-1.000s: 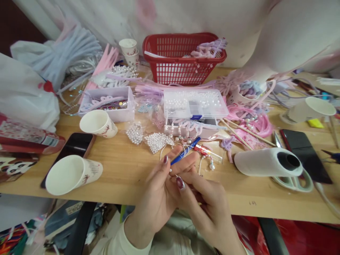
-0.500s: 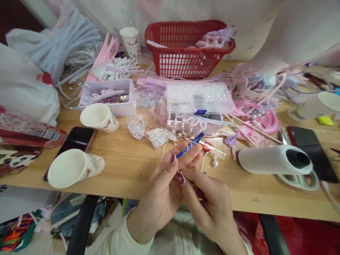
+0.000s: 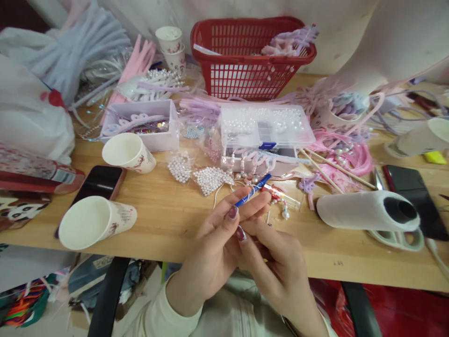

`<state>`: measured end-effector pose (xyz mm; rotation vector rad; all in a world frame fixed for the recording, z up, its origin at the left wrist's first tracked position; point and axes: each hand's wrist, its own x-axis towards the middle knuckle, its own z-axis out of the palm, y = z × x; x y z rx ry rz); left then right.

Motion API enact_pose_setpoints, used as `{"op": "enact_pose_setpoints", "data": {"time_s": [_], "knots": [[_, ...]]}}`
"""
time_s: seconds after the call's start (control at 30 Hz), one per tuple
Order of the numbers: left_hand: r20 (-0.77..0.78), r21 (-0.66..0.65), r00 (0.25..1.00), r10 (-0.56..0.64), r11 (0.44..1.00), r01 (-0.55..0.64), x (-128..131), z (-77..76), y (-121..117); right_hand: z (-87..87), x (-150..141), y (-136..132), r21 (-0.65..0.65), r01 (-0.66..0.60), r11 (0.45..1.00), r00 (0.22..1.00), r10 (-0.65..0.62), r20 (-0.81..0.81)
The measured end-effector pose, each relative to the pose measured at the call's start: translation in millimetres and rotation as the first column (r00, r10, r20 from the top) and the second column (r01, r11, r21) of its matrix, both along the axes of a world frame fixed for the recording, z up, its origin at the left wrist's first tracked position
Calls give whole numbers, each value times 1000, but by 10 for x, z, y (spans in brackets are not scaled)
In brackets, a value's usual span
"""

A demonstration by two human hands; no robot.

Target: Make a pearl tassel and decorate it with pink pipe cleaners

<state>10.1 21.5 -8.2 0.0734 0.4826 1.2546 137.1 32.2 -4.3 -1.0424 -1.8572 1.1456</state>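
Observation:
My left hand (image 3: 220,243) is closed around a slim blue pen-like stick (image 3: 257,188), which slants up and away between the fingers. White thread (image 3: 248,194) is wound round the stick and crosses the fingers. Close against it, my right hand (image 3: 277,262) pinches with thumb and forefinger; a bit of thread runs to this pinch, and the rest of the grip is hidden. Just beyond the hands lie a bag of white beads (image 3: 210,180) and a beaded strand (image 3: 283,208) with a large pearl.
Paper cups (image 3: 86,222) and a phone (image 3: 101,182) stand left. A white thread spool (image 3: 365,210) lies right, over scissors (image 3: 403,239), beside another phone (image 3: 410,196). Behind are a clear bead box (image 3: 291,133), a lilac tray (image 3: 164,135) and a red basket (image 3: 245,61).
My hands stay together, with the fingers of the left hand slightly more spread beyond the stick. The stick has barely shifted. The whole view has moved a little.

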Motion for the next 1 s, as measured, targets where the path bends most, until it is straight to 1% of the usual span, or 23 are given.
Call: {"op": "enact_pose_setpoints", "data": {"time_s": [0.07, 0.23, 0.3, 0.4, 0.47, 0.57, 0.7, 0.83, 0.9, 1.0], "knots": [[-25, -5, 1000, -18, 1000, 18, -11, -4, 13, -4, 20, 16, 2, -21, 1000, 1000, 21, 10], [-166, -67, 986, 19, 997, -30, -13, -66, 6, -32, 69, 65, 34, -82, 996, 996, 81, 21], [-234, -72, 971, 46, 995, -65, -4, -95, -7, -41, 78, 77, 39, -106, 994, 994, 105, 26], [-309, -61, 943, 122, 987, -147, 6, -120, -17, -42, 81, 79, 43, -135, 990, 990, 134, 33], [-341, -43, 929, 143, 985, -167, 6, -131, -21, -38, 82, 72, 46, -136, 990, 990, 135, 33], [-424, 28, 890, 165, 985, -169, -2, -160, -41, -27, 86, 59, 51, -118, 992, 993, 116, 36], [-570, 193, 779, 261, 964, -181, -13, -211, -92, -15, 87, 48, 39, -93, 995, 996, 92, 18], [-658, 271, 676, 333, 942, -200, -48, -244, -126, -9, 89, 42, -1, -134, 991, 991, 134, -21], [-673, 301, 651, 351, 934, -192, -83, -260, -129, -5, 99, 35, -19, -154, 988, 988, 154, -5], [-664, 352, 656, 360, 924, -151, -133, -287, -117, -2, 122, 24, 7, -164, 986, 986, 164, 43]]}}
